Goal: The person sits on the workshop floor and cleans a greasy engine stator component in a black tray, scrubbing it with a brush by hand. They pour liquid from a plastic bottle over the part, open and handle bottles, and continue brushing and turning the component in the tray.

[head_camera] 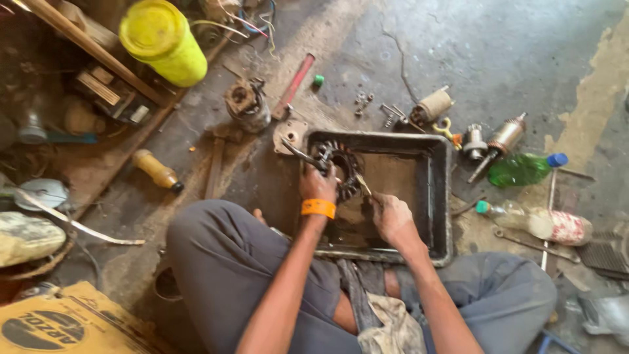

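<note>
Grey-trousered knees frame a crumpled dirty rag (386, 324), partly cut off below. Left hand (319, 185), orange wristband, grips a greasy round wound-metal stator (341, 167) inside the black rectangular metal tray (440, 196). Right hand (391, 215) pinches a thin brush (362, 185); bristles indistinct.

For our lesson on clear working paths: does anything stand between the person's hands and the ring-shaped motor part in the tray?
Nothing visible does. The left hand already grips the ring-shaped part inside the black tray; the right hand touches it with a small tool.

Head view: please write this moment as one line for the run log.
left hand: grips ring-shaped motor part | right hand: holds small brush against it | place: black tray on floor
</note>
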Demonstrator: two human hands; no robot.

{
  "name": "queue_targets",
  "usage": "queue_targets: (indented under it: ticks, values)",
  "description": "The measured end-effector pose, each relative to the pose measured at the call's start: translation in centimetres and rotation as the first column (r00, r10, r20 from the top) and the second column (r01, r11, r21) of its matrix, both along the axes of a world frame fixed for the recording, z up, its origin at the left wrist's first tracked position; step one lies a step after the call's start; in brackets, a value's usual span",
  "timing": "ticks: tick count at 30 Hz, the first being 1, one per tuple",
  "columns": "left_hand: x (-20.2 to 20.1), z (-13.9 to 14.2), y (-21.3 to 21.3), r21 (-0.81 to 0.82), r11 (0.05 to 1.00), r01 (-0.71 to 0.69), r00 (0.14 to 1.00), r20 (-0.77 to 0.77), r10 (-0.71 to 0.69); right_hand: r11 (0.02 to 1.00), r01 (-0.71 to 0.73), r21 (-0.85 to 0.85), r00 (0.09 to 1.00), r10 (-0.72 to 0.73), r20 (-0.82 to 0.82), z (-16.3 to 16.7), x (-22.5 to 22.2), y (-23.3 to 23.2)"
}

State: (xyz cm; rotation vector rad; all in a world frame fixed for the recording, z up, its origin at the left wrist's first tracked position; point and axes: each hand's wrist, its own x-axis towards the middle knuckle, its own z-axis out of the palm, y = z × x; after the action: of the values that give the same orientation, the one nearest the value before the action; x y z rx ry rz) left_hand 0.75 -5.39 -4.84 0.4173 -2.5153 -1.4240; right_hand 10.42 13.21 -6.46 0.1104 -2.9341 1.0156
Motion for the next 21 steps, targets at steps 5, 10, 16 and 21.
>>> queue_targets:
  ticks: [5,10,16,21]
  values:
    - [0.5,-1.5,0.0,0.058,0.997,0.057,0.981,0.181,-0.066,0.997,0.061,-0.039,0.997,-0.063,-0.052,2.4,-1.6,-2.3]
    - [0.6,-2.4,-0.7,0.072,0.996,0.054,0.971,0.231,-0.070,0.995,0.064,-0.078,0.998,-0.062,0.023,3.4,-2.7,-3.6]
    - [1.2,-2.4,-1.0,-0.127,0.962,0.240,0.959,0.186,-0.215,0.997,0.009,-0.082,0.991,0.002,0.136,4.9,0.2,1.7]
    - [2.5,-2.8,-1.4,-0.764,0.551,0.335,0.766,-0.120,-0.632,0.981,0.168,-0.100,0.914,-0.116,0.390,6.5,-1.0,8.1]
